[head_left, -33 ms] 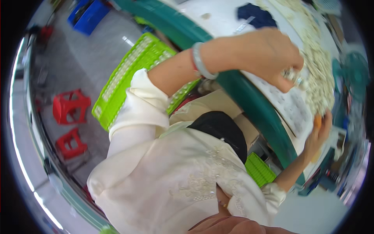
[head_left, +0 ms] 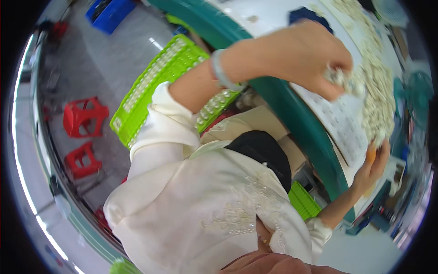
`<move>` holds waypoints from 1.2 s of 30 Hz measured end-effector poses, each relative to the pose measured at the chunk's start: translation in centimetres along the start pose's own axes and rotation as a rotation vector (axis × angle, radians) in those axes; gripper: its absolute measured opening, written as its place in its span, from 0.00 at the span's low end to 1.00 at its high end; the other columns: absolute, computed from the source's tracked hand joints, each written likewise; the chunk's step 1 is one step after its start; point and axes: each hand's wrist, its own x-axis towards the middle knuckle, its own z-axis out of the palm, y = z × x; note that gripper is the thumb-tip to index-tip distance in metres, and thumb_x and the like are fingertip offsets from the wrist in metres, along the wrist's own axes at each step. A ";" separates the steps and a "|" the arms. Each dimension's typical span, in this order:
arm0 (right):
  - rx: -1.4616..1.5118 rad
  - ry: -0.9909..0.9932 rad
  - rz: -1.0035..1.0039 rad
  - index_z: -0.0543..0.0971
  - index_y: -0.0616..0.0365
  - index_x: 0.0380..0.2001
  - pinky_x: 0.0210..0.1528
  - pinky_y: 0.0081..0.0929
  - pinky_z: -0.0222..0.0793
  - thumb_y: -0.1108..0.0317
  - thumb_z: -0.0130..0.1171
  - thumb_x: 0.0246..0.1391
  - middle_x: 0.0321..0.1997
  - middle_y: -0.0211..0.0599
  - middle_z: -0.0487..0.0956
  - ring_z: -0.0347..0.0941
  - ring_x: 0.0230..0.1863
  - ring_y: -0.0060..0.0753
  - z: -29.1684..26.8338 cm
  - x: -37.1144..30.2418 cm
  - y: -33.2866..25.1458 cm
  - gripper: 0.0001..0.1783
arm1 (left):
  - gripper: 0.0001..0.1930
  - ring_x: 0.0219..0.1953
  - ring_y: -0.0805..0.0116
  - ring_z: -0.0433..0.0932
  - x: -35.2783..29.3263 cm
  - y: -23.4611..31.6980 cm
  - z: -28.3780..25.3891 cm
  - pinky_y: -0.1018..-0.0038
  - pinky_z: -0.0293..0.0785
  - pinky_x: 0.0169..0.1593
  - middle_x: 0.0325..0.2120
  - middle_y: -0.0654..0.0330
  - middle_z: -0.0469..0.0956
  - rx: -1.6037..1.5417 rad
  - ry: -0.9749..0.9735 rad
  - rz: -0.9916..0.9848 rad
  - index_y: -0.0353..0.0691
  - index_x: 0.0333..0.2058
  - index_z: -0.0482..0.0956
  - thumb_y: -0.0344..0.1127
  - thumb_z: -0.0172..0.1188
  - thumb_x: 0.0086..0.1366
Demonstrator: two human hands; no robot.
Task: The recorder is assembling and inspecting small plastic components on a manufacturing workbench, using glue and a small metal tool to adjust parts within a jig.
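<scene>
My left hand (head_left: 315, 61), with a pale bangle (head_left: 220, 71) at its wrist, reaches across over the table. Its fingers are closed on a cluster of shiny white bead-like pieces (head_left: 336, 76). Below it lies a white board (head_left: 326, 107) with rows of grey marks. My right hand (head_left: 375, 163) is at the near end of a long heap of cream-coloured small pieces (head_left: 376, 98). Its fingers are curled, and something orange (head_left: 372, 153) shows at them, next to a whitish piece. What exactly the right fingers grip is too small to tell.
A green tray (head_left: 150, 77) with rows of round white pieces stands beside the table's green edge (head_left: 292, 118). Dark blue cloth (head_left: 310, 17) lies on the table. Two red stools (head_left: 84, 118) and a blue crate (head_left: 109, 16) are at left. Another green basket (head_left: 303, 201) is near my right forearm.
The view has shifted slightly. My left hand has moved a little up and left, still closed on the white pieces. My right hand stays by the heap.
</scene>
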 end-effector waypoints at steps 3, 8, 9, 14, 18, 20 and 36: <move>-0.025 -0.326 -0.289 0.73 0.62 0.40 0.46 0.29 0.65 0.75 0.63 0.42 0.42 0.40 0.72 0.69 0.42 0.38 7.7 -3.1 -6.4 0.18 | 0.17 0.27 0.77 0.78 -10.6 0.7 -7.8 0.83 0.74 0.31 0.30 0.61 0.80 0.144 0.236 -0.479 0.35 0.40 0.78 0.31 0.67 0.50; 0.298 -0.966 -0.141 0.73 0.62 0.40 0.40 0.34 0.67 0.75 0.62 0.43 0.39 0.47 0.72 0.70 0.39 0.47 25.0 -4.1 -8.6 0.18 | 0.16 0.32 0.72 0.80 -29.8 4.2 -12.3 0.82 0.75 0.37 0.32 0.59 0.79 0.115 0.697 -1.213 0.27 0.43 0.74 0.30 0.61 0.58; 0.259 -1.006 -0.089 0.73 0.63 0.39 0.40 0.35 0.66 0.74 0.62 0.43 0.39 0.49 0.72 0.70 0.39 0.48 29.0 -4.5 -7.5 0.17 | 0.16 0.32 0.71 0.80 -33.8 5.4 -12.4 0.82 0.75 0.37 0.32 0.59 0.79 0.143 0.733 -1.321 0.26 0.43 0.74 0.30 0.60 0.58; -0.019 -0.781 -0.369 0.74 0.61 0.39 0.38 0.37 0.68 0.75 0.59 0.45 0.39 0.46 0.74 0.73 0.37 0.44 47.3 -1.7 -4.1 0.15 | 0.16 0.29 0.66 0.80 -44.5 11.8 -7.4 0.80 0.76 0.32 0.32 0.54 0.77 -0.073 1.170 -1.643 0.25 0.43 0.74 0.30 0.59 0.58; -0.224 -0.743 -0.192 0.76 0.61 0.36 0.40 0.39 0.69 0.68 0.64 0.42 0.36 0.47 0.76 0.74 0.39 0.47 54.5 -0.5 -5.8 0.16 | 0.17 0.27 0.65 0.80 -48.5 15.1 -3.5 0.79 0.77 0.31 0.33 0.52 0.77 -0.108 1.448 -1.797 0.23 0.43 0.73 0.30 0.59 0.58; -0.265 -0.774 -0.183 0.77 0.61 0.35 0.41 0.39 0.69 0.66 0.66 0.41 0.35 0.47 0.76 0.74 0.39 0.48 57.1 -0.6 -5.9 0.17 | 0.18 0.26 0.66 0.80 -49.7 15.6 -3.0 0.79 0.77 0.30 0.34 0.51 0.77 -0.108 1.568 -1.867 0.22 0.43 0.73 0.30 0.59 0.57; 0.172 -1.041 0.093 0.77 0.64 0.37 0.36 0.17 0.65 0.74 0.56 0.53 0.32 0.30 0.77 0.69 0.32 0.18 49.5 -2.8 -3.2 0.09 | 0.15 0.32 0.56 0.79 -58.8 14.6 -7.3 0.63 0.74 0.37 0.28 0.55 0.80 1.165 0.955 -2.308 0.40 0.35 0.80 0.43 0.61 0.52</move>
